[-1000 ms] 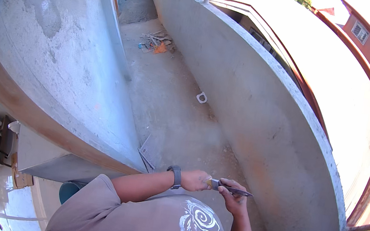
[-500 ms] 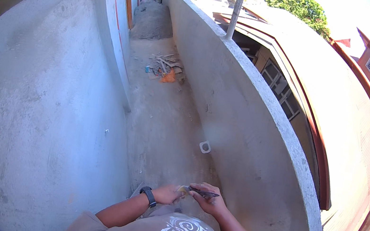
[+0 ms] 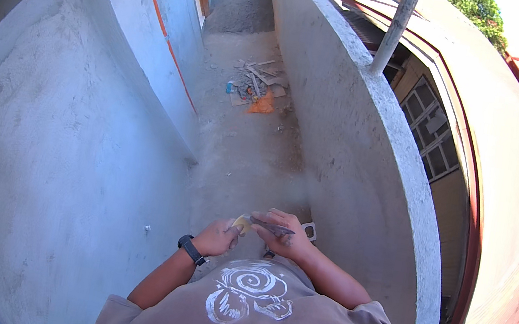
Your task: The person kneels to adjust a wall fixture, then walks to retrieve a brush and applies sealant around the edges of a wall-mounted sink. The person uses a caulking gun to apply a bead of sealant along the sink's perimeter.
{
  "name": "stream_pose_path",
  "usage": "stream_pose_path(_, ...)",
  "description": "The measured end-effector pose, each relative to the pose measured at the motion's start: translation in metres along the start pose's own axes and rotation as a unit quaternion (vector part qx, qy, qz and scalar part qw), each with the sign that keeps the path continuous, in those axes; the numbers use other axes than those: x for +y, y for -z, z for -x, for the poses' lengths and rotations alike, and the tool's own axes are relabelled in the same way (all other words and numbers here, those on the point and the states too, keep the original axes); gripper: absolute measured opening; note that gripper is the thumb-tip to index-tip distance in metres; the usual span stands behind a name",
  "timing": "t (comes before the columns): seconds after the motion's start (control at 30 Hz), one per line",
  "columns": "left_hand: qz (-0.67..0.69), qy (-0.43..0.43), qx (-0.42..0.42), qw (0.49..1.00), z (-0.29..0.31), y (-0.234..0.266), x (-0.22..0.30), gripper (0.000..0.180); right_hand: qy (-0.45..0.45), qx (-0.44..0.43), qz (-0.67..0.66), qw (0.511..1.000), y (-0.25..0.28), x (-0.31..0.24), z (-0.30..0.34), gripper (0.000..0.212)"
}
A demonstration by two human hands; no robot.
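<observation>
My left hand (image 3: 216,239), with a dark watch on its wrist, is closed on a small pale yellow piece (image 3: 241,224); its kind is too small to make out. My right hand (image 3: 284,236) grips a dark, narrow, pointed tool (image 3: 275,229), whose exact kind I cannot tell. The tool's left end meets or nearly meets the yellow piece, and its tapered end points right across the hand. Both hands are close together in front of my brown shirt.
A pale plastered wall (image 3: 73,154) rises on the left, a concrete parapet (image 3: 364,178) on the right. A white square ring (image 3: 309,230) shows beside my right hand. Ahead lie wood scraps and an orange bag (image 3: 262,104), then a grey heap (image 3: 242,5). A post (image 3: 397,28) stands on the parapet.
The view has tilted down and moved forward along the passage. My hands appear higher in the picture, still on the same things. The white ring now shows next to my right hand.
</observation>
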State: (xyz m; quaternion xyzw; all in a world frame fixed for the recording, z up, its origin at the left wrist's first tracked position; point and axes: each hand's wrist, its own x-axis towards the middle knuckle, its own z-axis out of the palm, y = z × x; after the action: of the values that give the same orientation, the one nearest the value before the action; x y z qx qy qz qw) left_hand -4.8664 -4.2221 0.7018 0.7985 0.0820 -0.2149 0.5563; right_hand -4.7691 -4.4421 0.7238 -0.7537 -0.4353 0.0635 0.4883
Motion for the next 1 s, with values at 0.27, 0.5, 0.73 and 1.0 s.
stream_pose_path(0.27, 0.109, -0.034, 0.166, 0.979, -0.123, 0.148, 0.042, 0.029, -0.057, -0.059, -0.002, 0.997, 0.052, 0.136, -0.245, 0.023)
stream_pose_path(0.5, 0.038, -0.150, 0.172, 0.973, -0.311, 0.301, 0.084, 0.059, -0.096, -0.216, -0.233, 0.943, 0.042, 0.205, -0.466, 0.024)
stream_pose_path(0.73, 0.187, -0.064, -0.007, 0.980, -0.462, 0.480, 0.169, 0.046, -0.169, -0.116, -0.394, 0.896, 0.097, 0.285, -0.658, 0.032)
stream_pose_path(1.0, 0.270, -0.030, 0.019, 0.962, -0.649, 0.640, 0.186, 0.030, -0.170, 0.105, -0.319, 0.926, 0.148, 0.439, -0.860, 0.026)
